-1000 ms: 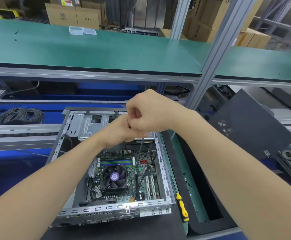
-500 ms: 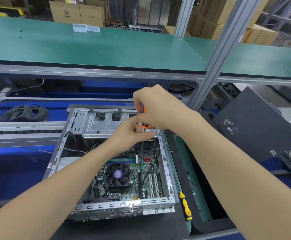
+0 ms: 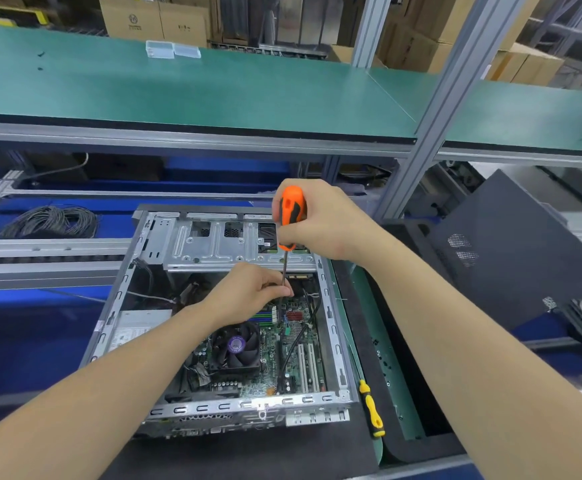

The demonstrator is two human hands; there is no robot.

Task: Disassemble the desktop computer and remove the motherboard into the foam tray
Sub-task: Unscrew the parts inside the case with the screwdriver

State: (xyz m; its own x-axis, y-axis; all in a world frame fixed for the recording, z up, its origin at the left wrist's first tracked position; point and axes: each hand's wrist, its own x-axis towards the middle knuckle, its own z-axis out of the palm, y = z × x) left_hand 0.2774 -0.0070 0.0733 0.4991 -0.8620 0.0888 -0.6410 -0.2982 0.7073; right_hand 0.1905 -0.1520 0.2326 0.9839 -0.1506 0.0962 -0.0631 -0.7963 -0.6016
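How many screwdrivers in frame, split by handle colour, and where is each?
orange-handled screwdriver: 1, handle gripped by the right hand, shaft pinched by the left hand over the open computer case
yellow-handled screwdriver: 1, lying untouched just right of the case
Total: 2

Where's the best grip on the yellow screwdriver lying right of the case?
On the yellow handle of the yellow screwdriver, from above and the right: it lies flat, handle nearest the person, and the case wall stands close on its left.
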